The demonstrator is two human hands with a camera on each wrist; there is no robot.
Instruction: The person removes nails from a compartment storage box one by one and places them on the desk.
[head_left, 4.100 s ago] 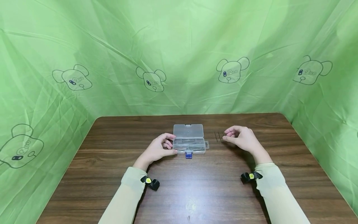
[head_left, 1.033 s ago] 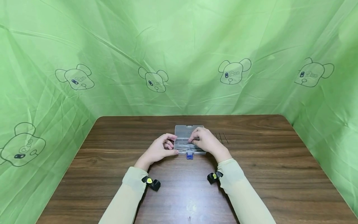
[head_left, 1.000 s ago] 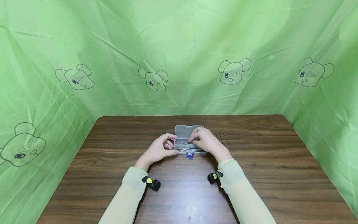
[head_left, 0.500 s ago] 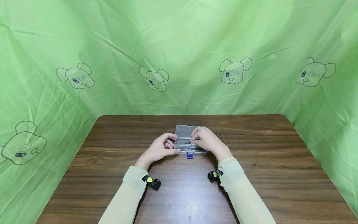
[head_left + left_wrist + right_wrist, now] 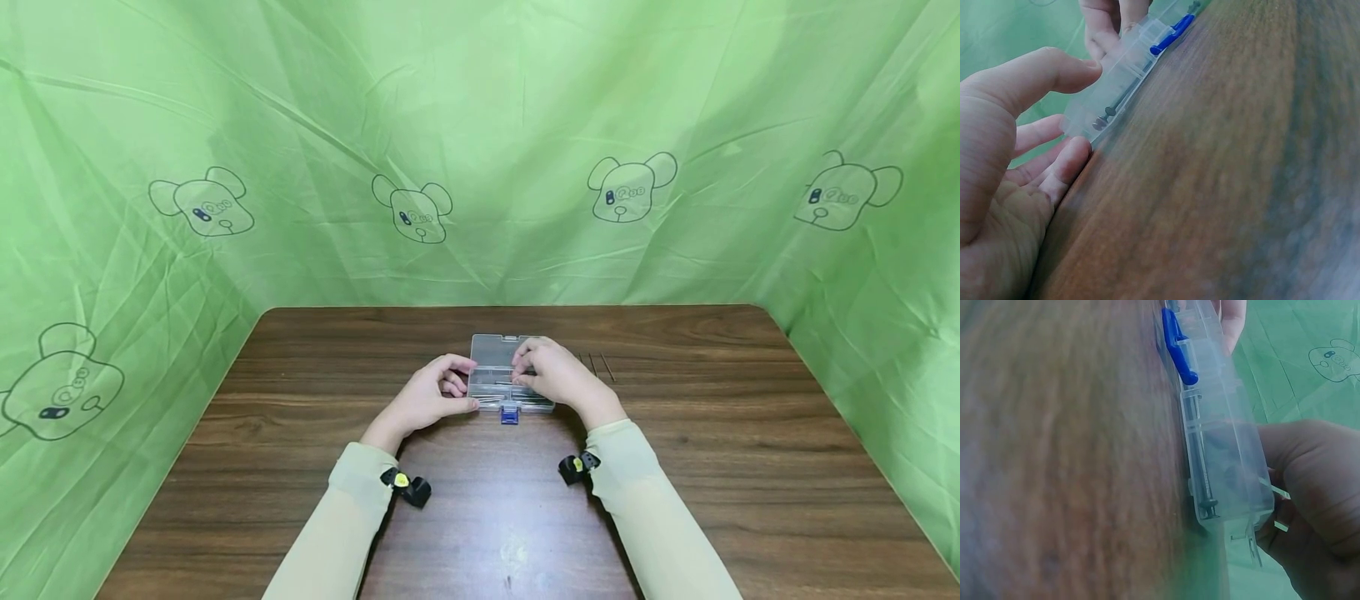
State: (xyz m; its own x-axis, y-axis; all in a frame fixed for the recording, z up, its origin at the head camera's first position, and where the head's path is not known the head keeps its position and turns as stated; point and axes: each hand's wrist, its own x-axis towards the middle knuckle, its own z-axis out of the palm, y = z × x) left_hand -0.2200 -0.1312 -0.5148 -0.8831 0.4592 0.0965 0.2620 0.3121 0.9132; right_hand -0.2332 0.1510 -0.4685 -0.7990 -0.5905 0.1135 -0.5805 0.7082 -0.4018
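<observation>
A clear plastic compartment box (image 5: 491, 392) stands with its lid (image 5: 491, 350) raised at the back and its blue latch (image 5: 510, 414) down in front. My left hand (image 5: 427, 396) grips its left end, thumb at the front corner and fingers behind; in the left wrist view the thumb (image 5: 1075, 75) overlaps the wall. Several nails lie in the compartments, their heads showing through the end. Inside the back compartment my right hand (image 5: 551, 375) has thumb and fingertips at one nail (image 5: 503, 382), pinching its right end. The right wrist view shows that hand behind the box, fingertips hidden.
Three nails lie side by side on the brown wooden table (image 5: 712, 417), right of the box, the rightmost nail (image 5: 608, 367) slanting. A green cloth (image 5: 510, 150) with bear-head drawings surrounds the table's back and sides.
Since the earliest frame, my right hand has left the nails on the table and moved left into the box. Lately it has shifted slightly right there. My left hand has kept its place.
</observation>
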